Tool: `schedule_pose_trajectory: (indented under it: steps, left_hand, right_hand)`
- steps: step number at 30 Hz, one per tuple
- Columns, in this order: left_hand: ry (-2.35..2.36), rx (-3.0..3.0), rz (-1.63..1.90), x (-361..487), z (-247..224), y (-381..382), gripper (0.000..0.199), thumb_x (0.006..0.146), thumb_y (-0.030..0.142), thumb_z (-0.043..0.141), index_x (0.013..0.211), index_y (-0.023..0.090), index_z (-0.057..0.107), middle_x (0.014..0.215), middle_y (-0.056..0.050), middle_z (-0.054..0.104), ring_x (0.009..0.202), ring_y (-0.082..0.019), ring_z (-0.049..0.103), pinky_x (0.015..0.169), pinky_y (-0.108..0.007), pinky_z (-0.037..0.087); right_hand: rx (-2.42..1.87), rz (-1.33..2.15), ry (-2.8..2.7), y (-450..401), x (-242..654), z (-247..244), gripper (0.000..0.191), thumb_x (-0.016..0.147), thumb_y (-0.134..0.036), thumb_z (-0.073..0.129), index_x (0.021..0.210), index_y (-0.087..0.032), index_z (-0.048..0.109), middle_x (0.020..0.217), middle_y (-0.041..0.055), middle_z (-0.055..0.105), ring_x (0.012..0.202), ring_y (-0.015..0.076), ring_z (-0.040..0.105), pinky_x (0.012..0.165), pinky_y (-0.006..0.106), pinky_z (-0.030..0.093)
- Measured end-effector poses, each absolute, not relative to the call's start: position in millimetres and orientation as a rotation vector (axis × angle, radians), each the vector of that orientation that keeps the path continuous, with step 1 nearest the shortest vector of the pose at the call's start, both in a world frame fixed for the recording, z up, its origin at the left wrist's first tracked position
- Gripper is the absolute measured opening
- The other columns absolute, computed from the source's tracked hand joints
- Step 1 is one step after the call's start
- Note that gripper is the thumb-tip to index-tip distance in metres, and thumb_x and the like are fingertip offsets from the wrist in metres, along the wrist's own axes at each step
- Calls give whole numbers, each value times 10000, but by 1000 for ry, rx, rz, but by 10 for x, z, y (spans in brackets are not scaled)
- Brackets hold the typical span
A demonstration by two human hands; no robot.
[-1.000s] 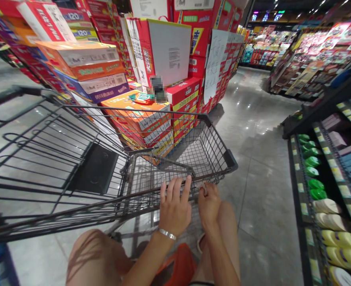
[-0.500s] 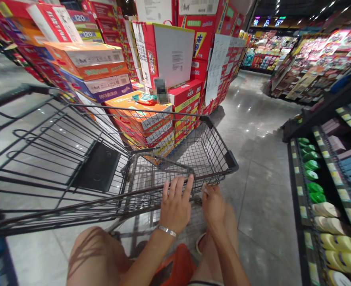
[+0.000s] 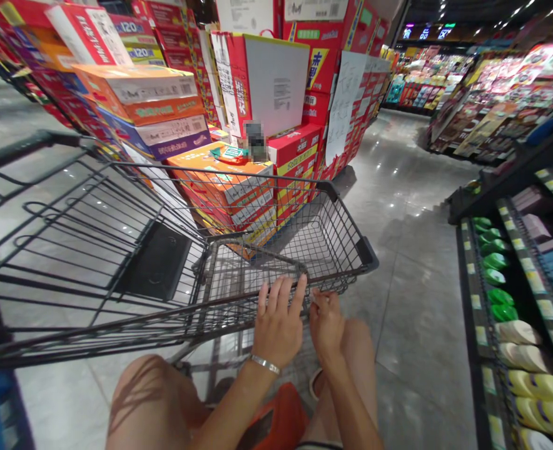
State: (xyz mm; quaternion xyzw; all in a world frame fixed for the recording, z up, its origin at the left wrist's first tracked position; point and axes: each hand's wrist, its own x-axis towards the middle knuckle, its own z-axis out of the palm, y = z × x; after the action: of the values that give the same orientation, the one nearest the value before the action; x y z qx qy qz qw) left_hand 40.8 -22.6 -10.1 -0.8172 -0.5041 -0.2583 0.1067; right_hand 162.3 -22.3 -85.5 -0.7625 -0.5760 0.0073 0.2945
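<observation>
A dark wire shopping cart (image 3: 276, 262) stands across my front, its basket holding no goods that I can see. My left hand (image 3: 279, 325), with a silver bracelet at the wrist, lies on the near side of the cart with its fingers stretched out. Close beside it, my right hand (image 3: 327, 322) is closed in a pinch against the cart's near side wires. What its fingertips hold, if anything, is too small to make out.
Stacked cartons (image 3: 229, 181) rise just beyond the cart, and a handwritten paper sheet (image 3: 343, 103) hangs on them. On the right, a shelf rack (image 3: 497, 300) carries green and yellow packages. Grey tiled floor (image 3: 408, 250) runs between. An orange seat (image 3: 281, 419) is under me.
My right hand has shifted slightly to the left along the cart's side, closer to my left hand. The left hand keeps its place on the cart.
</observation>
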Motion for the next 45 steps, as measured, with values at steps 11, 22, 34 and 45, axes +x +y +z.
schedule_pose_trajectory:
  steps: [11, 22, 34, 45]
  left_hand:
    - [-1453, -2415, -733, 361, -107, -213, 617, 788, 164, 497, 1397, 198, 410, 1255, -87, 564, 1238, -226, 430, 1135, -398, 128]
    - [-1399, -2461, -656, 277, -36, -202, 651, 774, 141, 509, 1411, 186, 382, 1263, -80, 568, 1227, -214, 455, 1127, -385, 187]
    - [-1422, -2457, -711, 322, -33, -232, 642, 767, 136, 512, 1398, 161, 394, 1281, -102, 539, 1239, -240, 430, 1130, -417, 168]
    - [-1409, -2423, -879, 605, -82, -259, 556, 785, 102, 460, 1341, 104, 446, 1337, -151, 471, 1314, -266, 343, 1143, -449, 160]
  right_hand:
    - [-1952, 66, -1512, -282, 1644, -921, 353, 832, -146, 436, 1076, -171, 690, 957, 104, 614, 694, 163, 579, 568, 249, 416]
    - [-1919, -112, -1529, -247, 1757, -1015, 303, 849, -163, 449, 1004, -189, 708, 946, 104, 627, 680, 152, 585, 532, 229, 405]
    - [-1758, 230, -1175, -431, 2124, -832, 267, 795, -255, 512, 944, -137, 700, 855, 83, 660, 765, 190, 600, 686, 293, 473]
    - [-1533, 613, -581, -182, 1541, -509, 268, 722, -339, 593, 880, -130, 652, 677, 3, 621, 550, 128, 522, 543, 244, 437]
